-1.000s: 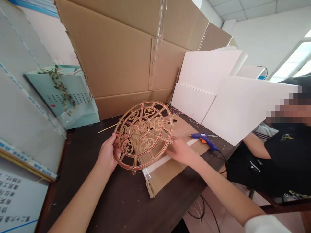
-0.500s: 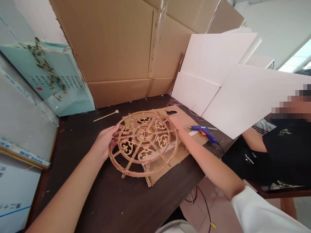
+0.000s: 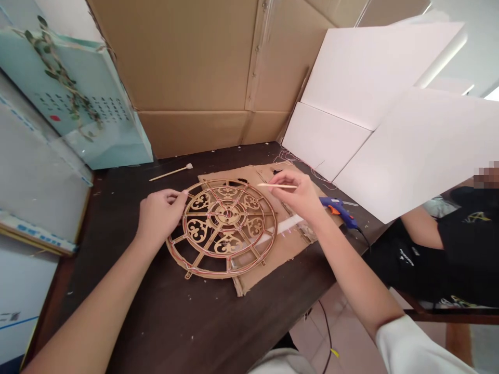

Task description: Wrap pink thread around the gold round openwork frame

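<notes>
A round openwork wooden frame [image 3: 227, 214] with scroll ornaments, spokes and reddish wire along its rings lies over a sheet of cardboard [image 3: 273, 254]. At its upper left rim is my left hand [image 3: 161, 215], thumb and fingers closed on the edge. My right hand [image 3: 298, 193] is raised beside the frame's upper right rim, pinching a thin wooden stick [image 3: 284, 186]. The stick's pointed end faces left, towards the frame. Just right of that wrist lies a blue hot glue gun [image 3: 341, 212] with an orange trigger, partly covered by my arm.
Another wooden stick [image 3: 169, 173] with a whitish blob on its end lies at the back left. A brown cardboard wall [image 3: 187, 62] and white boards [image 3: 362, 156] stand behind. Thin wires [image 3: 288, 156] lie by the boards. At the right sits another person [image 3: 463, 244].
My right hand has come up from the frame's far right rim and now shows a thin stick in its fingers. The view has shifted slightly; my left hand stays at the left rim.
</notes>
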Motion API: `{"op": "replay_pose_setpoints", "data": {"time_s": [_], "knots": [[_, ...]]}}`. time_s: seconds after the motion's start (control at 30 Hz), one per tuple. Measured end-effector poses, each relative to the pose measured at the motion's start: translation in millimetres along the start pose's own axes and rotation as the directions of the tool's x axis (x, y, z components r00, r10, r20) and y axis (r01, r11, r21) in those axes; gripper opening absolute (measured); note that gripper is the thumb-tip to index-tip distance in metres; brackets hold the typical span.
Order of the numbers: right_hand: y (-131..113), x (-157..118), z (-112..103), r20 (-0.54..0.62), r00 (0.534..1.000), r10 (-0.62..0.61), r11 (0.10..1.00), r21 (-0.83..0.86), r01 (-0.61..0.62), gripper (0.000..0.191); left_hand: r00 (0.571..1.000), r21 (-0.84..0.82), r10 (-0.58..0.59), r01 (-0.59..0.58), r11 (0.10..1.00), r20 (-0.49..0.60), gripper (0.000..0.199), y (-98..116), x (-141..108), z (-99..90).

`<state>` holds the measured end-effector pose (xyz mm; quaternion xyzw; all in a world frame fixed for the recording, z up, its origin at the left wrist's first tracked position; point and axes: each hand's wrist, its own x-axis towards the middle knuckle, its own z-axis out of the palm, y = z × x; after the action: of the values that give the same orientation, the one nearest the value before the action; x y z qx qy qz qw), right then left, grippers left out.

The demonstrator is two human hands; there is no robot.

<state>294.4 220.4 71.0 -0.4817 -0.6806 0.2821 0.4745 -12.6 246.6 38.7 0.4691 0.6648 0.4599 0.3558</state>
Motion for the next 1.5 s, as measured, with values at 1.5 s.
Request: {"op": "replay_pose_setpoints", "data": {"time_s": [1.5], "knots": [[-7, -48, 39, 0.474, 0.878, -0.063, 0.997, 0.068, 0.035, 0.014, 0.497, 0.148, 0.641, -0.842, 0.518, 0.585, 0.031, -18, -79, 25.2]]}}
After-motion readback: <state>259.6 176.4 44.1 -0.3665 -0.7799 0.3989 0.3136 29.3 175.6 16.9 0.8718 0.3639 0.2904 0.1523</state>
